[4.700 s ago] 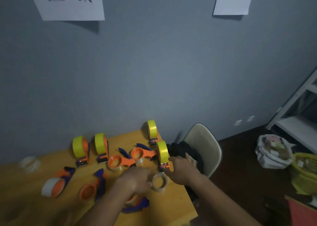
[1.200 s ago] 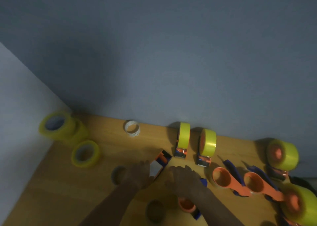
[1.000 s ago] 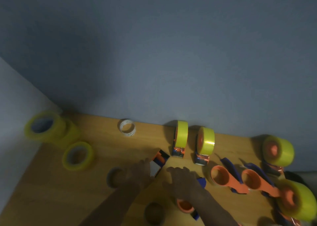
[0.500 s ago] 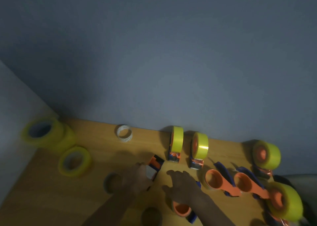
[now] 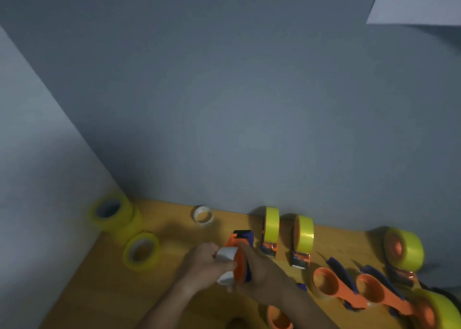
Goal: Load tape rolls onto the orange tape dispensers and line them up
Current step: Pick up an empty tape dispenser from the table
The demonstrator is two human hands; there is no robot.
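Both hands meet low in the view over a wooden, honey-coloured surface (image 5: 104, 291). The left hand (image 5: 203, 263) curls its fingers around a whitish tape roll (image 5: 225, 256), a short smooth cylinder. The right hand (image 5: 259, 273) grips an orange plastic tape dispenser (image 5: 240, 251) with a dark blue handle part; roll and dispenser are pressed side by side between the two hands, held just above the surface.

Behind them, against the flat grey wall (image 5: 249, 104), two loaded dispensers stand upright next to each other: one with a narrow glossy yellow roll (image 5: 271, 225), the next with a wider yellow roll (image 5: 304, 237). Further right sits a third loaded dispenser (image 5: 404, 250), its yellow roll on an orange hub. Two empty orange dispensers (image 5: 326, 282) (image 5: 370, 290) with round hubs and blue handles lie flat to the right of the hands, and another yellow-loaded one (image 5: 441, 311) is cut off at the lower right corner.

On the left, near the corner of the walls, loose yellow tape rolls lie: a stacked pair (image 5: 112, 212) and a single ring (image 5: 141, 254). A small white roll (image 5: 202, 215) lies near the back wall. A sheet of paper (image 5: 419, 1) hangs at the upper right.
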